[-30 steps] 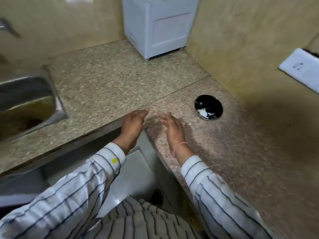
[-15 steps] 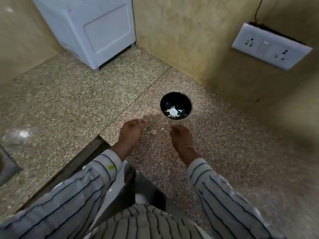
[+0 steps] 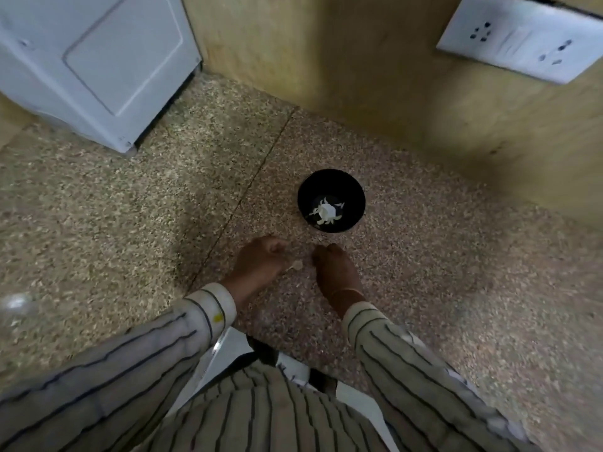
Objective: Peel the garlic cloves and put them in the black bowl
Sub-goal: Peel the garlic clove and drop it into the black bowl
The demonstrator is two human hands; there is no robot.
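Note:
The black bowl stands on the speckled counter near the back wall, with white garlic pieces at its bottom. Just in front of it are both my hands, close together. My left hand has its fingers curled, and a small pale garlic clove sticks out at its fingertips. My right hand is a few centimetres to the right of the clove, knuckles up and fingers curled under. What lies under those fingers is hidden.
A white appliance stands at the back left of the stone counter. A white socket plate is on the wall at the upper right. The counter's front edge runs by my striped sleeves.
The view has swung right and closer to the bowl, and the sink has left it. Both hands went from flat on the counter to curled, the left now at a garlic clove.

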